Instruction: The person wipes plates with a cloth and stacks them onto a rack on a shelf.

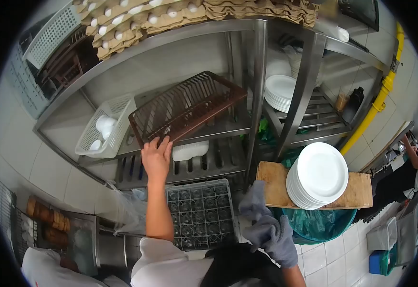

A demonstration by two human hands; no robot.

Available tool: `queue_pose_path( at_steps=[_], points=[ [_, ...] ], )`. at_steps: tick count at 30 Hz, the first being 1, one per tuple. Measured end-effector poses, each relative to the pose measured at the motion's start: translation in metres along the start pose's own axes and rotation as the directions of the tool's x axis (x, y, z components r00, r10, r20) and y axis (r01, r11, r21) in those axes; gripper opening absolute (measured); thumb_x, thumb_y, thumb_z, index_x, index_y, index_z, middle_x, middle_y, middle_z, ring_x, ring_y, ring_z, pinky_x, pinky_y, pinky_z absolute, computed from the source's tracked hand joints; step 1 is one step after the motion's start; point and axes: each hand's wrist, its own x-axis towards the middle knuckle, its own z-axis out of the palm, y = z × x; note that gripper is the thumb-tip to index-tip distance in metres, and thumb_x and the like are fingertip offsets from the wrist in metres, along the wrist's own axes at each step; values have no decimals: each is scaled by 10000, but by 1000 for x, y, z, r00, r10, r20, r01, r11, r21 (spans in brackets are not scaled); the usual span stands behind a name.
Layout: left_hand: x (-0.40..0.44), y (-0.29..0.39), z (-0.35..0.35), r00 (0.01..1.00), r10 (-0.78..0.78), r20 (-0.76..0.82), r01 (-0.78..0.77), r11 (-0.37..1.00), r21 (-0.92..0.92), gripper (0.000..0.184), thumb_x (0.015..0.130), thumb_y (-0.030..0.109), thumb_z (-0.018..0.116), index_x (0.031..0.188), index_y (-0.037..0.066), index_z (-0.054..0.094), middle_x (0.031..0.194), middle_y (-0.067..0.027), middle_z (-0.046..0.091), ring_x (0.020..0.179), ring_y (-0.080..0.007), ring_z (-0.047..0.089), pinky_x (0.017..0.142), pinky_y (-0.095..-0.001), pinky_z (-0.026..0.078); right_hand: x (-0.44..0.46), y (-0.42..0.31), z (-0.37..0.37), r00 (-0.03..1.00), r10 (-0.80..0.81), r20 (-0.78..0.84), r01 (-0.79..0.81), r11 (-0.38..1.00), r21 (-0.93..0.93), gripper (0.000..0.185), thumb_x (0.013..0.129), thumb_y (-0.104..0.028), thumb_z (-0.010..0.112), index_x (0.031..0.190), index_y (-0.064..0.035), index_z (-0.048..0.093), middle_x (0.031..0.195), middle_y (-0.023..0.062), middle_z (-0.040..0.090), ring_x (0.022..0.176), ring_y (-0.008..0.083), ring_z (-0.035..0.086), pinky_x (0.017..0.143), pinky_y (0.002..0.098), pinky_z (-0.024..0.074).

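Observation:
My left hand (156,158) has its fingers hooked over the near lower corner of a brown plastic dish rack (189,107), which sits tilted on the metal shelf. The rack's slots hold no plates. A grey cloth (271,232) covers my right hand, whose fingers are hidden under its folds, and part of the cloth hangs loose to the left. Close by on the right, a stack of white plates (321,174) stands on a wooden board (273,179) laid over a green-lined bin (323,225).
A white basket (106,131) with white cups is left of the rack. Egg trays (146,19) fill the top shelf. Below are a crate of glasses (199,210) and a white container (190,151). More plates (280,91) stand right. Other people are at both sides.

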Motion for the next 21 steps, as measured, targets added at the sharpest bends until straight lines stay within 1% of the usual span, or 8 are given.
queue_pose_path(
  at_steps=[8,9,11,13,15,16,19,21],
  points=[
    [52,55,35,983,9,-184,28,980,197,247,922,259,704,1136,150,763,1147,-132,690,1044,-321,621,877,-421,484,14,-84,-90,912,-409,23,410,909,-73,198,855,-216,779,969,-65,721,1096,111,665,1018,246,647,851,386,532],
    [59,75,28,942,106,-318,-13,959,282,242,955,254,671,1146,129,754,1183,-141,686,1094,-323,622,915,-407,480,0,-96,-114,990,-130,-53,131,991,16,202,843,-198,786,986,-68,727,1090,70,678,944,196,660,789,344,532],
    [40,106,25,984,63,-168,-119,930,-349,279,922,169,666,1183,81,713,1295,-153,626,1186,-329,595,1032,-421,423,-23,-109,-164,981,-40,-189,87,965,247,212,836,-173,783,1012,-68,731,1079,40,694,870,156,677,725,310,535],
    [7,157,-6,946,212,245,150,385,-911,401,821,93,685,1218,42,690,1350,-166,586,1216,-304,591,1091,-434,404,-36,-111,-213,688,-645,-333,708,494,505,210,847,-159,764,1029,-60,727,1072,60,698,868,175,683,723,330,543],
    [-67,218,-22,485,687,541,780,-60,-623,671,799,143,727,1430,29,527,1517,-178,475,1394,-351,467,1198,-451,315,-50,-118,-248,454,-803,-385,774,141,617,210,858,-145,744,1046,-52,722,1065,80,702,867,193,688,720,349,550],
    [-64,272,-54,497,867,-7,565,-330,-756,740,993,542,535,1535,54,407,1552,-186,457,1477,-335,369,1183,-461,327,-58,-120,-261,404,-818,-409,775,68,629,211,864,-137,734,1054,-48,720,1061,90,704,866,203,691,719,358,553],
    [-123,370,-108,167,917,-363,809,-337,-481,491,973,219,675,1410,23,565,1431,-221,569,1341,-354,528,1125,-414,406,-81,-107,-290,357,-827,-433,779,8,627,214,881,-116,705,1080,-37,714,1051,120,710,864,231,700,716,387,564],
    [-135,421,-118,354,768,-533,765,-566,-307,398,966,197,696,1317,16,647,1345,-231,626,1209,-384,605,1021,-450,465,-98,-91,-314,340,-836,-430,766,-19,643,219,892,-102,685,1097,-29,710,1044,140,714,863,250,706,713,406,571]
  ],
)
